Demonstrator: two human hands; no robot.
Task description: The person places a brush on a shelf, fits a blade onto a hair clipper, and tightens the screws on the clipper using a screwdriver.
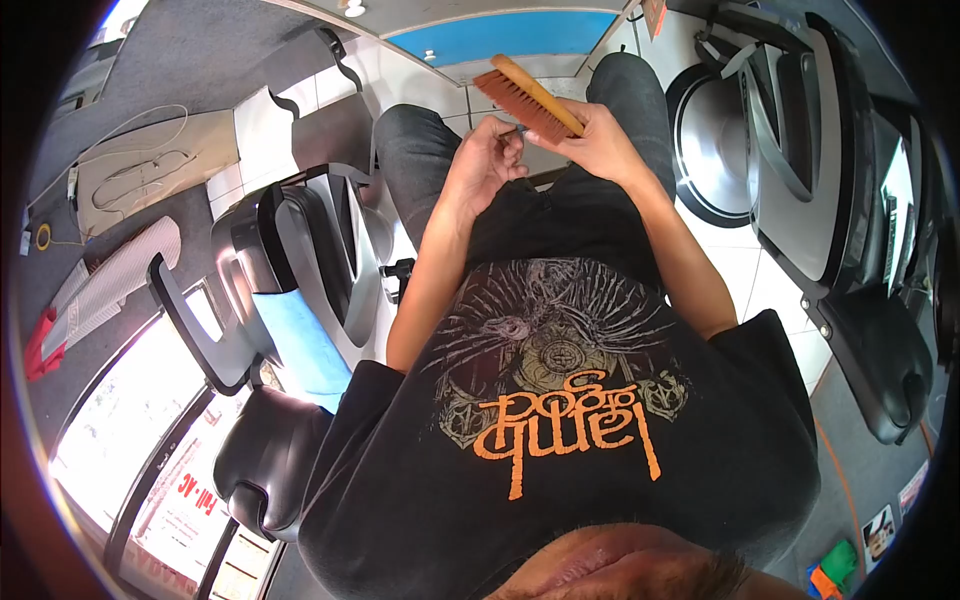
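My right hand [600,140] is wrapped around one end of a brush [537,93] with a pale wooden handle and reddish-brown bristles. The brush slants up to the left above my lap, its bristles facing my left hand. Close beside it, my left hand [487,163] has its fingers curled, with thumb and fingertips near the lower bristles. A small dark bit shows at those fingertips, too small to name. Both hands are between my knees, in front of my black printed T-shirt [560,400].
Black-and-grey salon chairs stand on my left [335,240] and right [810,160], the right one near a round chrome base [712,140]. A blue towel [303,340] hangs over the left chair. Ahead is a blue-fronted cabinet [510,42]. Cables [140,175] lie at far left.
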